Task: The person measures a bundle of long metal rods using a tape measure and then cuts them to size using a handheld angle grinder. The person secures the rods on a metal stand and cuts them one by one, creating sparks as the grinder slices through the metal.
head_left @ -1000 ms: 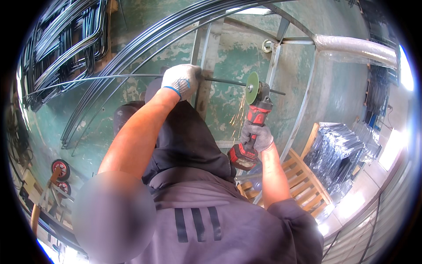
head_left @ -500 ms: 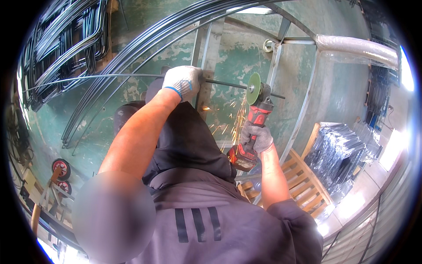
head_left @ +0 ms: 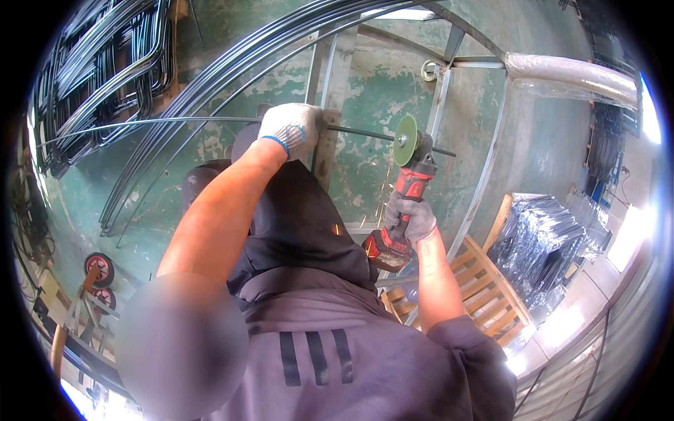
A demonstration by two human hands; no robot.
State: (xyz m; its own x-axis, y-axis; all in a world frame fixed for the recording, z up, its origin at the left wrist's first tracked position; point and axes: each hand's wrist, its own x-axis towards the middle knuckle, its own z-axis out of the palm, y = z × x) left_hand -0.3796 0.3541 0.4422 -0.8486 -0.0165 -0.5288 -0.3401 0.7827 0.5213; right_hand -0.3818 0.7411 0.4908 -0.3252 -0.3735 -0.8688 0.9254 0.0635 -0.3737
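Observation:
My left hand (head_left: 292, 131), in a white knit glove with a blue cuff edge, is closed around a long thin dark metal rod (head_left: 361, 132). The rod runs from the far left across my knee and ends to the right, past the grinder's disc. In a grey glove, my right hand (head_left: 413, 217) grips a red and black cordless angle grinder (head_left: 415, 180), its battery end toward me. The green disc (head_left: 405, 139) stands upright at the rod, near its right end; whether it touches cannot be made out. A few thin sparks fall below the disc.
Long dark rods (head_left: 232, 67) arc across the upper left beside stacked bent metal frames (head_left: 116, 63). A metal frame stand (head_left: 484, 161) is at the right, with a plastic-wrapped roll (head_left: 572, 76) above. Wrapped bundles (head_left: 537, 238) lie near a wooden pallet (head_left: 491, 298); wheels (head_left: 99, 269) stand lower left.
The dense spray of sparks under the disc has thinned to a few streaks. Both hands, the rod and the grinder stay almost in place.

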